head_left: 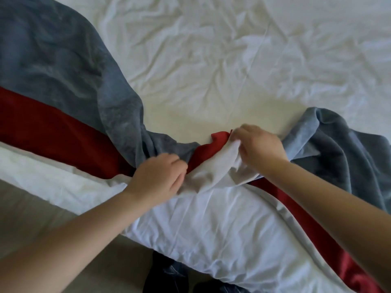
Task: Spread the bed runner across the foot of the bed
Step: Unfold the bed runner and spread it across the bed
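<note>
White bed (232, 60): both hands (160, 176) (257, 144) pinch the bunched runner (63, 81).

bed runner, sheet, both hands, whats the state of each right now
bed runner: bunched and twisted at the middle, flatter at the left, not yet spread
white sheet: wrinkled, lying on the bed
left hand: grip shut on the runner
right hand: grip shut on the runner's white lining

Both bare forearms reach forward from the lower corners and converge near the middle. The left hand (160, 176) lies knuckles-up, its fingers (176, 166) curled closed and pinching down. The right hand (257, 144) sits a little farther forward, wrist bent, its fingers (237, 134) bunched and closed in a pinch, near the left hand but apart
</note>
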`<state>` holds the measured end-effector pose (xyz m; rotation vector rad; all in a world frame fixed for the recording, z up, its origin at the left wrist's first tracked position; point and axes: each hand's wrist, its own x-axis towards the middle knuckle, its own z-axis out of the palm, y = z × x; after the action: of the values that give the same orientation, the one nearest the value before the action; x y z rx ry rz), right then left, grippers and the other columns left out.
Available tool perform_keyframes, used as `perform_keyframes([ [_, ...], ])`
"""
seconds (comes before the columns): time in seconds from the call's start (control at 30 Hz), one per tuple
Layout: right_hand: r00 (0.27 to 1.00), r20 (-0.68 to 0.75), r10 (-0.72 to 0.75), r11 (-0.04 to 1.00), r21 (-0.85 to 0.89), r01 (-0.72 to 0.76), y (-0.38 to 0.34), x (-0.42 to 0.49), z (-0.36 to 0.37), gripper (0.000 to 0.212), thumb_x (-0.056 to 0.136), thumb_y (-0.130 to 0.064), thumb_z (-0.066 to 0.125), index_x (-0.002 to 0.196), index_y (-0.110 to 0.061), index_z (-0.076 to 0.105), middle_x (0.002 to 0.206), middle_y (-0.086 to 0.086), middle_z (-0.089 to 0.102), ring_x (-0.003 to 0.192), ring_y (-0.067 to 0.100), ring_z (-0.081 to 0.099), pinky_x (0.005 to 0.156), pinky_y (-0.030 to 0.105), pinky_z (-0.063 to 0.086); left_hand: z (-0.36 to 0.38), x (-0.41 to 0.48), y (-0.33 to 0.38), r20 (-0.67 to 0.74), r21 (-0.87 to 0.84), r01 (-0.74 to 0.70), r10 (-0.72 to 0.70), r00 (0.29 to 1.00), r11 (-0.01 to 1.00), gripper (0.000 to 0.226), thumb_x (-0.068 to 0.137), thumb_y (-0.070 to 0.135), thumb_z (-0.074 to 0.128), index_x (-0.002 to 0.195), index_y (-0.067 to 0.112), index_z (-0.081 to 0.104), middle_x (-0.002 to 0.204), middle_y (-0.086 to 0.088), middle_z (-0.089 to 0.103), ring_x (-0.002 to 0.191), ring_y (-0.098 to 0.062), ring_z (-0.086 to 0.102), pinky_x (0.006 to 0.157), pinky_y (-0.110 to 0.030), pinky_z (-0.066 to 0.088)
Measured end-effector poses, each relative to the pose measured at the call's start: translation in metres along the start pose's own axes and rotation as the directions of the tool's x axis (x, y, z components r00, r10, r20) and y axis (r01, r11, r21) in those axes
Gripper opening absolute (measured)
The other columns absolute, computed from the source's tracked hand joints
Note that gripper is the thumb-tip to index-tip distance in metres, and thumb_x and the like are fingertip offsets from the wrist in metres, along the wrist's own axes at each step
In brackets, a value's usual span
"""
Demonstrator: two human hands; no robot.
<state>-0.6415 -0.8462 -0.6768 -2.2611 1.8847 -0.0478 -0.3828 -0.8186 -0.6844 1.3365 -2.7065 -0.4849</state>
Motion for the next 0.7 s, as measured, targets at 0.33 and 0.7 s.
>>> perform_keyframes([
  [0.33, 0.940, 0.254, -0.227, 0.936, -0.211, 0.283, 0.007, 0.031, -0.015, 0.024, 0.082, -0.014, 0.051, 0.103, -0.020, 0.060, 0.104, -0.002, 0.062, 0.108, 0.022, 0.054, 0.084, 0.034, 0.039, -0.024, 0.070, -0.034, 0.218, 0.418, 0.043, -0.146, 0.965, 0.907, 0.009, 0.085, 0.008, 0.056, 0.079, 0.014, 0.057, 0.081, -0.003, 0.060, 0.076, -0.026, 0.059, 0.066, -0.037, 0.049],
  [0.7, 0.888, -0.082, -0.453, 0.886, -0.147, 0.439, 0.013, -0.058, -0.063, 0.016, 0.076, -0.013, 0.048, 0.068, -0.009, 0.061, 0.058, 0.007, 0.053, 0.050, 0.026, 0.053, 0.047, 0.032, 0.044, -0.078, 0.147, -0.066, 0.057, 0.548, 0.117, -0.177, 0.983, 0.828, 0.009, 0.079, -0.001, 0.056, 0.080, 0.006, 0.062, 0.081, -0.010, 0.058, 0.070, -0.031, 0.057, 0.055, -0.033, 0.032],
])
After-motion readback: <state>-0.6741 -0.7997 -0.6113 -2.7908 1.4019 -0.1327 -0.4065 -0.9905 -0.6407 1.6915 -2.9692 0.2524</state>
